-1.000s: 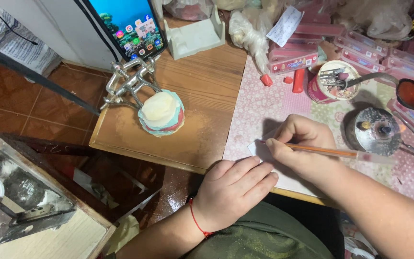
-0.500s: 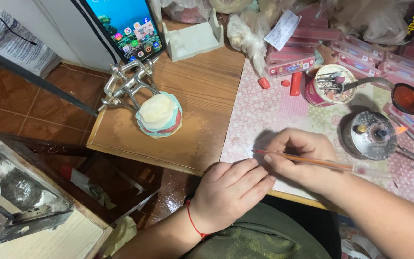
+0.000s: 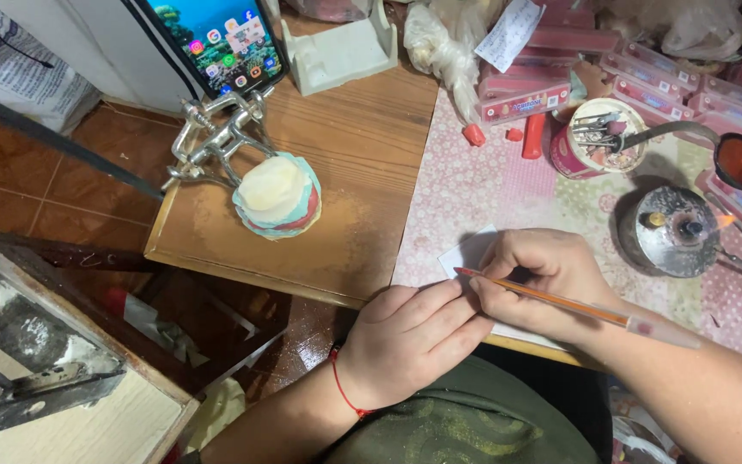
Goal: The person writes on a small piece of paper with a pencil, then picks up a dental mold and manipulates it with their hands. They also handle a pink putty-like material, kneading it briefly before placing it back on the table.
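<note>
Bare forearms, a thin red string bracelet (image 3: 343, 391) on the left wrist, olive-green clothing (image 3: 465, 421) below.

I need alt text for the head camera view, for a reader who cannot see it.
The right hand holds an orange pen over a white paper while the left hand rests beside it. A small lit burner stands nearby on the table.

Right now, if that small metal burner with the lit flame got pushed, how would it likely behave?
The burner looks squat and round-based, so it would probably slide rather than tip. Its shiny metal suggests some weight. With the flame lit, a nudge from the right hand seems risky.
</note>
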